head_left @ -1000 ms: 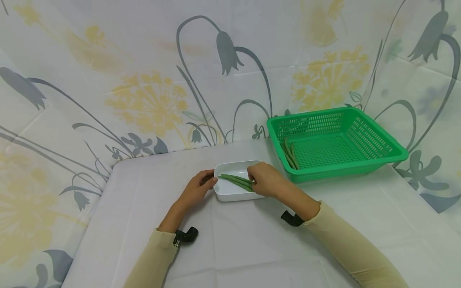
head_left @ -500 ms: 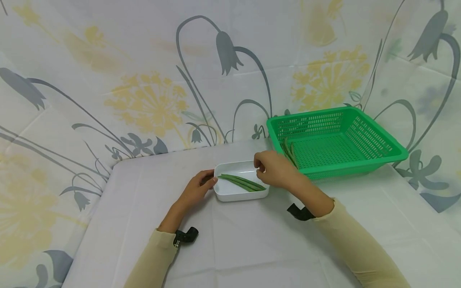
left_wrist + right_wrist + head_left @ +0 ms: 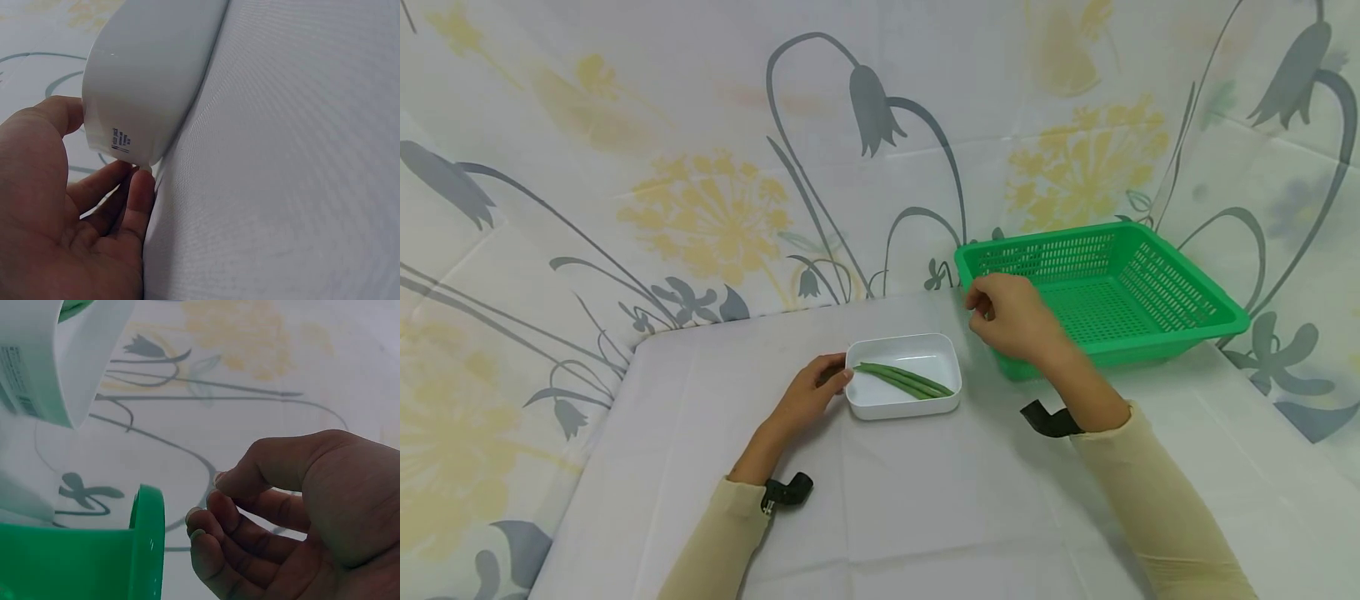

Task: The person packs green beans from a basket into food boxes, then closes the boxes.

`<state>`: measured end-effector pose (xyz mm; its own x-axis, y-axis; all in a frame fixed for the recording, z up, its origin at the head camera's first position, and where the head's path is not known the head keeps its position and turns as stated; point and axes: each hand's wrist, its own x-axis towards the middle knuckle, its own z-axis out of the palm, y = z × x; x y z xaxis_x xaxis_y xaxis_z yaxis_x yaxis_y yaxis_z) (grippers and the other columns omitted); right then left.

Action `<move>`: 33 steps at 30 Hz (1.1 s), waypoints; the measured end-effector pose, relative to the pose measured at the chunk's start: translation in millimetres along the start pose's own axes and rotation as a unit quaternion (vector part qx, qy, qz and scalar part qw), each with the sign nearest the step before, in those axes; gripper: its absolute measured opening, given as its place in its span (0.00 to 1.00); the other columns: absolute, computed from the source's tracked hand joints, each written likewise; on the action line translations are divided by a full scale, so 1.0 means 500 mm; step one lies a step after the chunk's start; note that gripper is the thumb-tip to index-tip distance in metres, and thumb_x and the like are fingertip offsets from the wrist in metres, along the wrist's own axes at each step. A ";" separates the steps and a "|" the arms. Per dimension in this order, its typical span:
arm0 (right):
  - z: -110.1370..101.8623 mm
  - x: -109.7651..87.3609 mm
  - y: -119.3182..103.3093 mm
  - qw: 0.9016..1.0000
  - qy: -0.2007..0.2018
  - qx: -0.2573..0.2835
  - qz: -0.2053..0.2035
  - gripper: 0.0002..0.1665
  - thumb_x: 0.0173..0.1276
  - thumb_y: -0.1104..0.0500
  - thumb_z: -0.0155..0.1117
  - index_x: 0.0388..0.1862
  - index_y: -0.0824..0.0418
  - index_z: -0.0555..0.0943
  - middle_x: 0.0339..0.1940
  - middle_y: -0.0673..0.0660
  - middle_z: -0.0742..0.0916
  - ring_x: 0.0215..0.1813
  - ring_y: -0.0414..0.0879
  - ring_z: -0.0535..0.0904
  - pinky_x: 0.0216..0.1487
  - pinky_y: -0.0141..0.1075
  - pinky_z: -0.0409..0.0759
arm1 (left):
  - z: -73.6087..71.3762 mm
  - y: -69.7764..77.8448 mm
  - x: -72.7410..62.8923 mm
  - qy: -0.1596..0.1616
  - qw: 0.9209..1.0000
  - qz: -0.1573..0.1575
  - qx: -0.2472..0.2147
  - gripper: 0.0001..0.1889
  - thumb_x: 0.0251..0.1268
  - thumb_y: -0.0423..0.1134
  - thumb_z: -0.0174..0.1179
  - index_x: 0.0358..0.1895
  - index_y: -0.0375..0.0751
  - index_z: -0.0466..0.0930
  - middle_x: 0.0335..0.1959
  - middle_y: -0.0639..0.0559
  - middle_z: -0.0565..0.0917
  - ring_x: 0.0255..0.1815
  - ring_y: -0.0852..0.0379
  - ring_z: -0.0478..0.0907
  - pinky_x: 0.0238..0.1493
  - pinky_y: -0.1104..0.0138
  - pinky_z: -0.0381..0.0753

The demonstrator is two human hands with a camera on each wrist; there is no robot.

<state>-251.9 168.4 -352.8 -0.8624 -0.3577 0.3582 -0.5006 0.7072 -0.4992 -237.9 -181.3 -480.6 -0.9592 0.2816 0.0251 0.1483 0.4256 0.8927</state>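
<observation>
A: Where are the green beans (image 3: 904, 384) lying?

B: On the floor of the white rectangular dish (image 3: 902, 410); they run from just past nine o'clock to just past three.

A: And the person's fingers?

B: The left hand (image 3: 811, 394) is at the dish's nine o'clock, thumb and fingers bent around that end in a light grasp; the right hand (image 3: 1011, 315) hangs at two o'clock, by the slotted green basket (image 3: 1150, 342), fingers loosely curled with nothing visible between them.

A: What could go wrong?

B: The dish looks light and shallow; a tug or lift at nine o'clock could tilt it, and the beans would likely slide towards three; dragging it could also ruck the white tablecloth (image 3: 880, 500).

A: And at two o'clock?

B: The right wrist view shows the fingertips apart from the basket's rim; a low sweep could knock that rim and shift the basket; the hand hides part of the basket's inside, so its contents there cannot be told.
</observation>
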 end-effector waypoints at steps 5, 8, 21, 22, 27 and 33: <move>-0.018 0.005 0.023 1.000 0.001 -0.002 0.020 0.07 0.67 0.70 0.61 0.39 0.66 0.85 0.35 0.60 0.88 0.38 0.54 0.82 0.42 0.47 0.82 | 0.000 0.003 0.000 0.000 1.000 -0.008 -0.004 0.28 0.85 0.48 0.56 0.78 0.37 0.69 0.70 0.40 0.78 0.68 0.45 0.79 0.65 0.53 0.83; -0.024 0.007 0.039 1.000 -0.002 0.006 0.030 0.07 0.70 0.69 0.62 0.42 0.67 0.85 0.37 0.61 0.88 0.39 0.54 0.83 0.44 0.47 0.82 | -0.001 0.002 0.001 0.000 1.000 -0.010 -0.005 0.28 0.85 0.48 0.56 0.78 0.37 0.69 0.71 0.41 0.78 0.68 0.45 0.79 0.65 0.54 0.82; -0.018 0.015 0.104 0.997 -0.018 -0.037 0.071 0.10 0.71 0.68 0.61 0.47 0.70 0.85 0.41 0.66 0.88 0.44 0.60 0.83 0.46 0.54 0.82 | 0.000 -0.003 0.002 0.000 1.000 -0.004 0.007 0.28 0.85 0.48 0.56 0.78 0.37 0.69 0.71 0.40 0.78 0.67 0.45 0.79 0.64 0.54 0.83; -0.017 0.017 0.109 0.996 -0.025 -0.042 0.075 0.10 0.71 0.68 0.62 0.48 0.70 0.85 0.41 0.66 0.88 0.45 0.60 0.83 0.47 0.54 0.82 | 0.000 -0.002 0.002 0.000 1.000 -0.004 0.007 0.28 0.85 0.48 0.56 0.78 0.36 0.69 0.71 0.40 0.78 0.67 0.45 0.79 0.64 0.54 0.83; -0.006 0.022 0.136 0.992 -0.059 -0.073 0.083 0.11 0.71 0.68 0.63 0.49 0.71 0.85 0.40 0.66 0.87 0.42 0.60 0.83 0.44 0.55 0.83 | -0.001 -0.001 0.000 0.002 1.000 -0.004 0.008 0.28 0.85 0.48 0.56 0.77 0.37 0.69 0.71 0.41 0.78 0.66 0.46 0.80 0.64 0.54 0.83; -0.004 0.020 0.150 0.983 -0.116 -0.103 0.102 0.11 0.72 0.67 0.66 0.49 0.74 0.84 0.43 0.69 0.88 0.44 0.63 0.85 0.45 0.55 0.85 | -0.002 -0.003 0.002 -0.002 1.000 -0.007 0.006 0.28 0.85 0.50 0.56 0.78 0.38 0.69 0.71 0.42 0.78 0.66 0.47 0.80 0.64 0.54 0.83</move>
<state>-298.0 219.0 -385.0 -0.9490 -0.3084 0.0659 -0.3108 0.8788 -0.3622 -239.1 -182.4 -481.3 -0.9600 0.2797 0.0104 0.1376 0.4394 0.8877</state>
